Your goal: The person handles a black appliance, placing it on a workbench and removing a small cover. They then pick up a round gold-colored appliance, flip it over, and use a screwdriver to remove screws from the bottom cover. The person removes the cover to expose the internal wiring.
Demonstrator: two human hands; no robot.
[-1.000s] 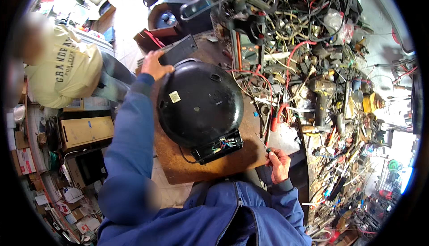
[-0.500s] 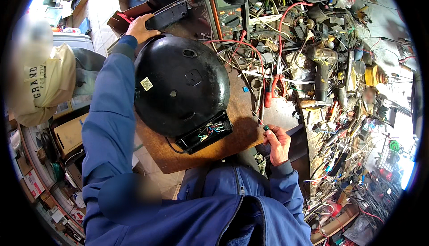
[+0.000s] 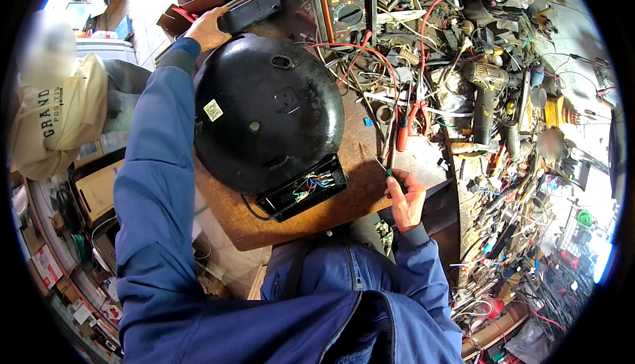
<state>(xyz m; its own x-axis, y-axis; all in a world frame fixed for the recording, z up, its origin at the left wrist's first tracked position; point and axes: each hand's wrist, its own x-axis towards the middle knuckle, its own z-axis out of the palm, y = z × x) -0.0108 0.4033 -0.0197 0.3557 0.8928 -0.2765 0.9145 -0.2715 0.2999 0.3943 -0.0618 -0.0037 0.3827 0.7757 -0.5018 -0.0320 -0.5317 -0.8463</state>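
A large round black metal shell (image 3: 258, 93) with a small square sticker lies on the brown wooden table. On its near right side an open black compartment (image 3: 291, 199) shows several coloured wires (image 3: 312, 187). My left hand (image 3: 207, 30) reaches past the shell's far left edge. Its fingers and thumb close round the end of a long black plastic piece (image 3: 254, 15). Right of the shell, above the table's near edge, my right hand (image 3: 407, 199) pinches a screwdriver by its green handle (image 3: 389, 173). The thin shaft slants away to the upper left, apart from the shell.
A multimeter (image 3: 347, 13) stands at the far side, its red lead (image 3: 377, 60) running over the table. Red-handled pliers (image 3: 415, 116), a cordless drill (image 3: 484, 99) and heaps of tools and cables crowd the right. Someone in a cream top (image 3: 63, 113) sits at left.
My right hand has moved slightly up and left with the screwdriver. My left hand stays on the black plastic piece. The whole view has shifted a little, showing more of the multimeter.
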